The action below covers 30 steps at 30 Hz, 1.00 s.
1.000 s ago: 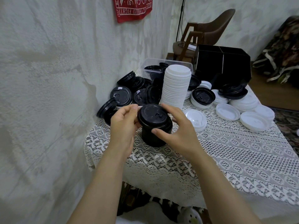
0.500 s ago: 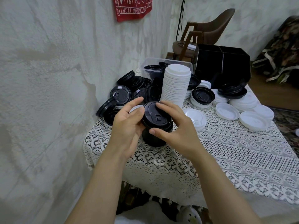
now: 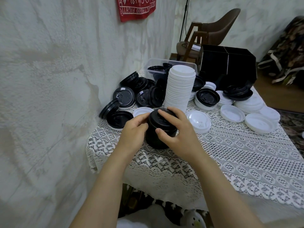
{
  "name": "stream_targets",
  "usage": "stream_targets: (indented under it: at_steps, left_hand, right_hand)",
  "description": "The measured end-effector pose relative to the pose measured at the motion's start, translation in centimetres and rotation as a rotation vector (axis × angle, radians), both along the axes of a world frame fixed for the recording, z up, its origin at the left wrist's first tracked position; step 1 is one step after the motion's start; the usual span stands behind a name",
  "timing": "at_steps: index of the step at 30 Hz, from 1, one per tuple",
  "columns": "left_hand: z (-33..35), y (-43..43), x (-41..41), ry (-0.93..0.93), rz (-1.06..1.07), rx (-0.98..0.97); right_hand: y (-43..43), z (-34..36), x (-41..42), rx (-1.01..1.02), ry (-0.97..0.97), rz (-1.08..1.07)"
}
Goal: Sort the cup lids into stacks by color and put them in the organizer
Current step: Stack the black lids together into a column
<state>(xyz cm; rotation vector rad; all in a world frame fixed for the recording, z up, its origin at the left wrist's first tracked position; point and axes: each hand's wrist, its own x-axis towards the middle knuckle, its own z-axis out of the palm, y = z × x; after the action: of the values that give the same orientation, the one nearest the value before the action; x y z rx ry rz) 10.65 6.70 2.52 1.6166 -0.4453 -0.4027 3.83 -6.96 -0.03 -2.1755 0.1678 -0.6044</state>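
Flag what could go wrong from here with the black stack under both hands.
The black stack stands near the front left corner of the tablecloth; a skewed press from the left hand or right hand could tip it off. The tall white stack rises right behind both hands, so a careless lift might topple it.

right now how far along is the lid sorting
Partway. Done: one tall white stack stands on the table. In hand: the left hand and right hand grip a shorter black stack. Left: loose black lids by the wall, loose white lids on the right, and no stack shows in the organizer.
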Motion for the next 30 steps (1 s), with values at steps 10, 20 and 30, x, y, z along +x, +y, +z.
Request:
stream_targets:
  at_steps: [10, 20, 30]
  left_hand:
    - [-0.1, -0.1, -0.1, 0.008, -0.039, -0.057]
    - [-1.0, 0.0, 0.2, -0.054, -0.073, -0.041]
    - [-1.9, -0.3, 0.3, -0.146, -0.034, 0.053]
  right_hand:
    - [0.2, -0.5, -0.1, 0.033, 0.034, 0.026]
    - [0.8, -1.4, 0.1, -0.035, 0.027, -0.004]
    - [1.3, -1.5, 0.1, 0.064, 0.0, 0.003]
